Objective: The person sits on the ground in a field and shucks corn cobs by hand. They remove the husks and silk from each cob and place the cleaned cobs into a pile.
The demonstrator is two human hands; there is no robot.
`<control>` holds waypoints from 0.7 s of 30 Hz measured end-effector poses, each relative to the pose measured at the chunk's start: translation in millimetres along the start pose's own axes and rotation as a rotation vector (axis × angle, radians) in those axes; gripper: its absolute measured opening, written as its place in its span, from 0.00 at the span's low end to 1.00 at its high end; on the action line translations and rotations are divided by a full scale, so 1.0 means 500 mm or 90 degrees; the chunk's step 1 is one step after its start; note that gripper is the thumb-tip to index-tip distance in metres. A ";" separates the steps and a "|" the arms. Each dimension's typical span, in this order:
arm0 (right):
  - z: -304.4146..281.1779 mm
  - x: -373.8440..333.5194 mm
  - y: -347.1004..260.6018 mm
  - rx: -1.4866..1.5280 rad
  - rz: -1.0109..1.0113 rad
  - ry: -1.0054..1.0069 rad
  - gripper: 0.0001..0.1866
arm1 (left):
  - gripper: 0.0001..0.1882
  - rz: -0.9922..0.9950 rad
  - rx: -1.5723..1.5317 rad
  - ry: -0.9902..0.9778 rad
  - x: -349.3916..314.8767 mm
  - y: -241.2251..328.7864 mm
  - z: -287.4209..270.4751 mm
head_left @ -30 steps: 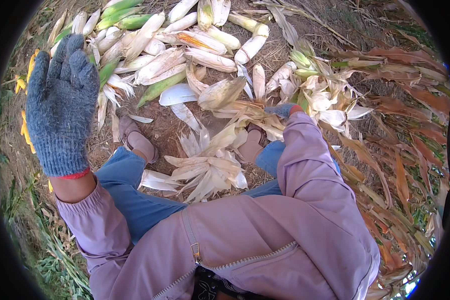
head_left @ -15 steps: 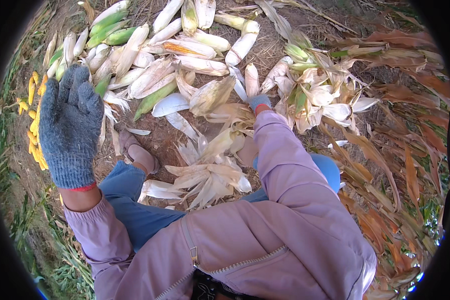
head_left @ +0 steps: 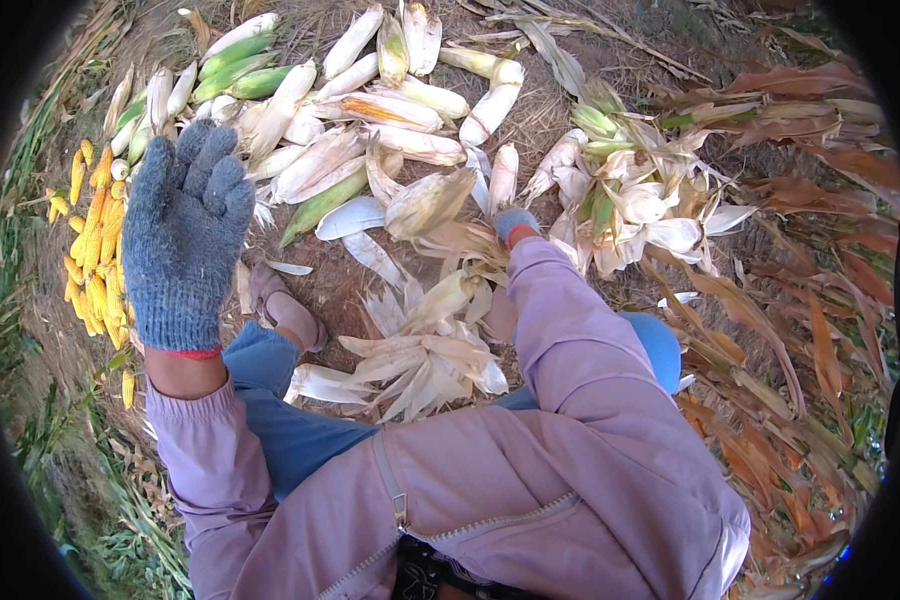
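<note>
My left hand [head_left: 186, 240], in a grey knit glove with a red cuff edge, is raised at the left with its fingers stretched out and nothing in it. Beyond it lies a heap of bare yellow corn cobs [head_left: 98, 240], partly hidden by the glove. Low in the middle right, my right hand [head_left: 517, 222], gloved too, is at the near end of an ear of corn in its pale husk [head_left: 504, 175]. Its fingers are hidden from view, so whether they grip the ear is unclear. A dry opened husk [head_left: 432, 205] lies just left of it.
Many unhusked ears [head_left: 402, 112] are spread over the ground ahead, some with green husks [head_left: 235, 75]. Loose peeled husks [head_left: 425, 355] lie between my feet, and a pile of husks [head_left: 640, 195] sits to the right. Dry corn stalks [head_left: 770, 300] line the right side.
The whole view has shifted slightly, the ears now sitting lower and more to the right. More of the yellow cobs shows beside my left hand. My right hand stays by the same ear.
</note>
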State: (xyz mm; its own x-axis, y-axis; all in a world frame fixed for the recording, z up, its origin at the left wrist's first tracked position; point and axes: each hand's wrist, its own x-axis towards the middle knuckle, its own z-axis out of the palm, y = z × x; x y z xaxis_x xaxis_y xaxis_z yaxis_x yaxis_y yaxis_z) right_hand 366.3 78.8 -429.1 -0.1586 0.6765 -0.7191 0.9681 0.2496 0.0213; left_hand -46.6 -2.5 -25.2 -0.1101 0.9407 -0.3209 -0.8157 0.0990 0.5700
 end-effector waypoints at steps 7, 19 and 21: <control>-0.035 0.073 0.117 0.011 -0.115 0.098 0.14 | 0.21 -0.014 0.030 -0.066 0.014 0.013 0.016; -0.477 -0.382 -0.009 0.841 -0.190 -0.128 0.13 | 0.23 0.118 0.136 0.000 -0.082 0.033 0.058; -0.504 -0.440 -0.031 0.961 -0.233 -0.149 0.13 | 0.23 0.111 0.120 -0.021 -0.082 0.020 0.042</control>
State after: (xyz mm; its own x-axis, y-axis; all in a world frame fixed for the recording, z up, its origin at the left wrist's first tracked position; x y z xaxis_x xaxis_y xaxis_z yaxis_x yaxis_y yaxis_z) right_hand 337.1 100.7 -96.5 -0.5248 0.5828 -0.6204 0.2011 -0.6233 -0.7557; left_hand -38.5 -33.2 9.3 -0.2182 0.9586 -0.1828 -0.6659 -0.0093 0.7459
